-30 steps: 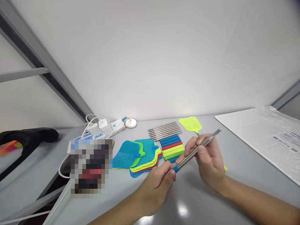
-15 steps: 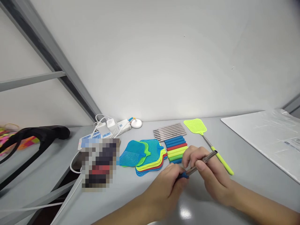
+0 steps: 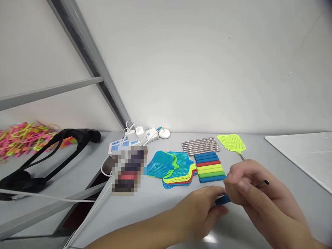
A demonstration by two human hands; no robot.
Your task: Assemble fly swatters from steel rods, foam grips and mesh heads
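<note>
My left hand (image 3: pixel 199 211) pinches a blue handle sleeve (image 3: pixel 222 199) between thumb and fingers. My right hand (image 3: pixel 261 197) is closed around a metal rod (image 3: pixel 264 182), whose dark open tip pokes out beyond the fingers. Both hands meet low on the right; where rod and sleeve join is covered by my right fingers. Behind the hands lie several loose sleeves (image 3: pixel 209 170) in blue, red, yellow and green. A fan of flyswatter heads (image 3: pixel 158 165) in blue, green, yellow and red rests to their left. A yellow-green flyswatter (image 3: pixel 231 142) lies beyond my right hand, which hides its handle.
Several metal rods (image 3: pixel 201 146) lie side by side near the wall. A power strip (image 3: pixel 115 147) with white plugs and cables stands left, beside a blurred flat item (image 3: pixel 129 171). Further left are a black frame-like object (image 3: pixel 75 148) and colourful strings (image 3: pixel 23 138). A white wrapped sheet (image 3: pixel 306 152) lies right.
My view has swung left, so the table's things appear further right. My right hand has closed over the rod and moved up against the sleeve, covering the length of rod that showed between the hands.
</note>
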